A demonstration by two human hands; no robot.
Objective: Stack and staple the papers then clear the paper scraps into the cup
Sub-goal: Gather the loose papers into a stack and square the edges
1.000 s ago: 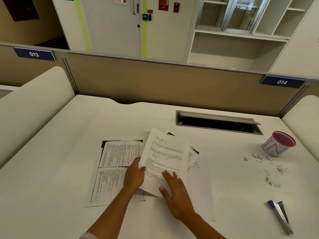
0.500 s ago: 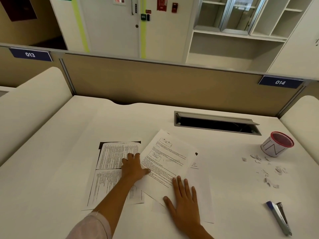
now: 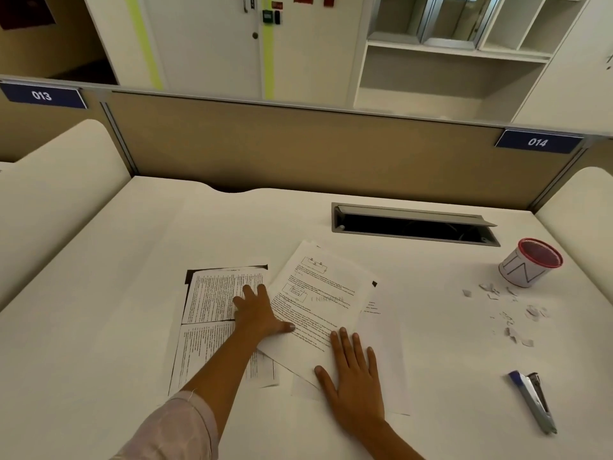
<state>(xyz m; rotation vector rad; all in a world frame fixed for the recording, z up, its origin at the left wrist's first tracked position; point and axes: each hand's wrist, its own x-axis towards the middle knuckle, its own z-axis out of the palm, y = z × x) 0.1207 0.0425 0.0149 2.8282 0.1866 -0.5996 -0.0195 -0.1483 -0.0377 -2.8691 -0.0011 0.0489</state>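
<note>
Head view: a person leans over a white surface (image 3: pixel 99 327) with three loose sheets in the middle and the other task things off to the right.
Left hand (image 3: pixel 257 313): flat, fingers spread on the text sheet (image 3: pixel 215 293), thumb reaching across onto the edge of the diagram sheet (image 3: pixel 318 293). Bridging both looks meant to pin one while drawing the other towards it.
Right hand (image 3: pixel 355 376): flat, fingers straight and close together, palm down on the near corner of the diagram sheet and on the plain sheet (image 3: pixel 384 353) under it. It grips nothing; it presses so the pages cannot slide.
Papers: the text sheet lies square to the person; the diagram sheet is tilted, overlapping its right edge and covering much of the plain sheet. Edges are not aligned, so by my reading stacking is only beginning.
Stapler (image 3: pixel 534 401): lying on its side near the right front edge, well apart from the papers, untouched, within the right hand's reach.
Paper scraps (image 3: pixel 507 310): scattered just in front of the cup (image 3: pixel 530 263), none visibly inside.
Cup: tipped towards the person beside the cable slot (image 3: pixel 411 224), red rim facing the scraps, which should make sweeping them in easy.
Next need: probably squaring all three sheets before stapling.
</note>
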